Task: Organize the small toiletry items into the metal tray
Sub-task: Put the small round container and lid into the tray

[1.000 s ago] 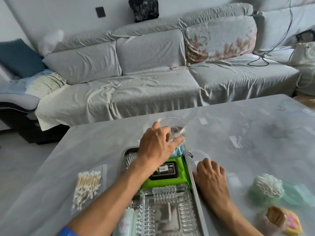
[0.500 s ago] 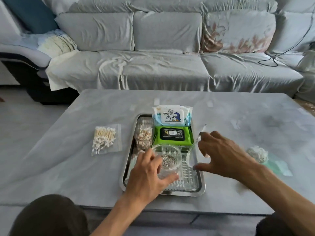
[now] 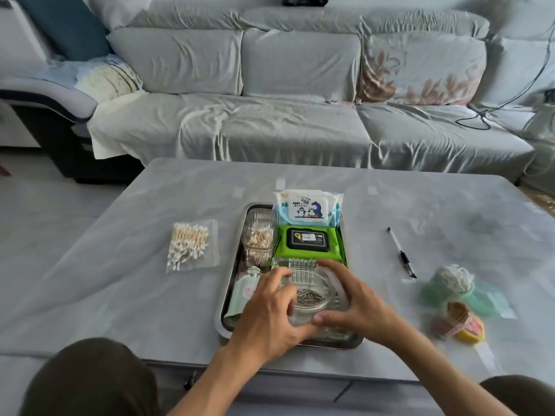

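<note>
A metal tray (image 3: 232, 292) lies on the grey table (image 3: 126, 283). In it are a white baby wipes pack (image 3: 306, 207), a green wipes pack (image 3: 309, 242), a clear box of cotton swabs (image 3: 260, 235), a pale green packet (image 3: 244, 295) and a clear ribbed case (image 3: 295, 264). Over the tray's near part sits a round clear dish of metal clips (image 3: 309, 295). My left hand (image 3: 270, 313) grips the dish's near left rim. My right hand (image 3: 354, 301) holds a clear round lid (image 3: 338, 280) against its right side.
A bag of cotton swabs (image 3: 189, 246) lies left of the tray. To its right are a pen (image 3: 401, 252), a green tub of cotton items (image 3: 450, 282) and a yellow box of sticks (image 3: 458, 324). A grey sofa (image 3: 300, 115) stands behind the table. My knees show below.
The view dropped from the sofa to the table. My left hand brought the dish from the far end of the tray to its near part. My right hand picked up the lid and brought it to the dish.
</note>
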{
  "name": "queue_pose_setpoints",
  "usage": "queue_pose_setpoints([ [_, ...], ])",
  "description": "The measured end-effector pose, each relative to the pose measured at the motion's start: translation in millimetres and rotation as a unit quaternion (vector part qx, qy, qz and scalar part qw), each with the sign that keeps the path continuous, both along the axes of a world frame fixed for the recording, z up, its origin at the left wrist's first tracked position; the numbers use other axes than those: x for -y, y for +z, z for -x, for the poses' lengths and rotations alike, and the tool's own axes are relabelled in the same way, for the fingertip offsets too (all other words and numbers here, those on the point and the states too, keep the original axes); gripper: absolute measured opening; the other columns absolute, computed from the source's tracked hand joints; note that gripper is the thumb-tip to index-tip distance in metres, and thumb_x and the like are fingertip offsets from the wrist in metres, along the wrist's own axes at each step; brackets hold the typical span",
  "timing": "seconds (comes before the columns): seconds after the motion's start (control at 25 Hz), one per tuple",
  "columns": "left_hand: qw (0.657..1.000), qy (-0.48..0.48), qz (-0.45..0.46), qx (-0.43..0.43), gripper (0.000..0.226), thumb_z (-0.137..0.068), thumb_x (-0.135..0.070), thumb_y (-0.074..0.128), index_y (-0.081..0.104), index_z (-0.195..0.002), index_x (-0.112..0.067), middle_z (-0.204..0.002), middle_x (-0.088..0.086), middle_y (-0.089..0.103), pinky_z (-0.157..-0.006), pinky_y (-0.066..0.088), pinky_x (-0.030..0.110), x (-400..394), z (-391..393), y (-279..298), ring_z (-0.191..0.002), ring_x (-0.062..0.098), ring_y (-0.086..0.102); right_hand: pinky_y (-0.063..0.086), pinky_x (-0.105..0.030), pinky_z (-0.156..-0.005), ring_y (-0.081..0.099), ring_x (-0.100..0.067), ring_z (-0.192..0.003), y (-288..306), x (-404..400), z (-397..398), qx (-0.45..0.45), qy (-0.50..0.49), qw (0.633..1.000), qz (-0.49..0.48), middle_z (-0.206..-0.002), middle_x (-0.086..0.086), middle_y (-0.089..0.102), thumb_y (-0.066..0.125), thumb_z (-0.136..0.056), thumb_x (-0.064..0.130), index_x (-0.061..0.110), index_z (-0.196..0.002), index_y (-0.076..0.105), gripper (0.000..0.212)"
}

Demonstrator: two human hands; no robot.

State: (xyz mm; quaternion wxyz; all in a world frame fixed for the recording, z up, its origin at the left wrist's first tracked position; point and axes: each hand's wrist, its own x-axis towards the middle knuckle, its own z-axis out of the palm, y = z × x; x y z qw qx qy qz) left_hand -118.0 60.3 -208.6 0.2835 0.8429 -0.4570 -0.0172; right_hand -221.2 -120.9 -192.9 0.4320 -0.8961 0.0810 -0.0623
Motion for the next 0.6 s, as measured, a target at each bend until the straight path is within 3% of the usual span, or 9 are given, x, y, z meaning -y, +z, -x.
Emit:
queue_pose_setpoints([
  [0.08, 0.998, -0.005, 0.005, -0.056, 0.071, -0.068, -0.074, 0.065, 0.047, -0.116, -0.024, -0.158, -0.001, 0.020, -0.100, 0.044, 0.030, 1, 1, -2, -0.138, 0.018, 0.038, 0.053, -0.035, -0.097, 0.063, -0.003, -0.111, -2, -1, -1, -0.041, 0.014, 0.999, -0.021, -0.129, 0.016, 0.058, 0.083, -0.059, 0.064, 0.043, -0.146, 0.028, 0.105],
  [0.16, 0.992, 0.012, 0.016, -0.128, 0.105, -0.067, -0.070, 0.071, 0.014, -0.149, -0.034, -0.164, 0.000, 0.007, -0.106, 0.040, 0.032, 3, 2, -2, -0.143, 0.019, 0.031, 0.045, -0.039, -0.108, 0.055, -0.010, -0.126, 2, -3, -6, -0.090, 0.024, 0.995, -0.044, -0.147, 0.008, 0.048, 0.070, -0.066, 0.075, 0.048, -0.151, 0.013, 0.106],
  [0.24, 0.990, 0.022, 0.017, -0.138, 0.117, -0.068, -0.062, 0.075, -0.004, -0.151, -0.041, -0.161, 0.003, 0.018, -0.108, 0.040, 0.034, 8, 3, -1, -0.142, 0.021, 0.033, 0.030, -0.042, -0.119, 0.036, -0.015, -0.143, 5, -9, -9, -0.110, 0.002, 0.992, -0.060, -0.160, 0.011, 0.030, 0.047, -0.079, 0.080, 0.056, -0.150, 0.006, 0.085],
  [0.32, 0.990, 0.012, 0.050, -0.128, 0.112, -0.065, -0.055, 0.080, 0.005, -0.148, -0.047, -0.150, 0.000, 0.033, -0.101, 0.046, 0.034, 11, 6, 2, -0.132, 0.019, 0.044, 0.020, -0.039, -0.121, 0.022, -0.007, -0.147, 7, -16, -9, -0.078, -0.017, 0.994, -0.081, -0.157, 0.025, 0.020, 0.032, -0.089, 0.073, 0.062, -0.147, 0.012, 0.062],
  [0.48, 0.964, -0.026, 0.164, -0.205, 0.112, -0.059, -0.041, 0.090, 0.017, -0.144, -0.049, -0.140, -0.016, 0.044, -0.100, 0.044, 0.021, 1, -3, 11, -0.129, 0.000, 0.046, 0.026, -0.018, -0.110, 0.026, 0.019, -0.136, 15, -34, -9, -0.005, -0.034, 0.987, -0.158, -0.149, 0.038, 0.029, 0.034, -0.094, 0.060, 0.065, -0.139, 0.031, 0.046],
  [0.6, 0.912, -0.019, 0.264, -0.314, 0.114, -0.054, -0.031, 0.095, 0.027, -0.144, -0.042, -0.139, -0.011, 0.046, -0.101, 0.046, 0.030, -10, -16, 7, -0.128, 0.007, 0.051, 0.031, -0.023, -0.110, 0.032, 0.016, -0.136, 21, -49, -15, 0.043, -0.043, 0.977, -0.202, -0.147, 0.035, 0.040, 0.038, -0.096, 0.052, 0.055, -0.140, 0.041, 0.044],
])
